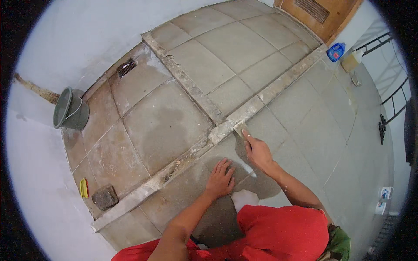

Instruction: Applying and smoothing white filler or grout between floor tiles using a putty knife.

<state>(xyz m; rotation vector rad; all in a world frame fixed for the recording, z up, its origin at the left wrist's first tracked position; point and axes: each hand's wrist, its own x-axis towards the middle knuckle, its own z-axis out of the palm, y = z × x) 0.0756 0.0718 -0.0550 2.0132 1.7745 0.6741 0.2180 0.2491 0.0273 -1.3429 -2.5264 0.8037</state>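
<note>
My right hand (258,152) grips a small flat scraper (239,127) with a pale, dirty end. Its tip touches the edge of a low, worn curb (244,112) running diagonally across the tiled floor, near where a second, narrower curb (190,90) joins. The handle is mostly hidden under my fingers. Flat on the tiles (191,182) rests my left hand (221,179), its fingers spread and holding nothing. A dark damp patch lies on the floor between and around my hands.
Beyond the curb stand a grey bucket (74,111), a yellow brush (84,188), a rough block (105,198) and a dark drain grate (126,68). A blue jug (335,52) and yellowish container (351,61) stand far right, near a wooden door (335,13) and black metal racks (394,104).
</note>
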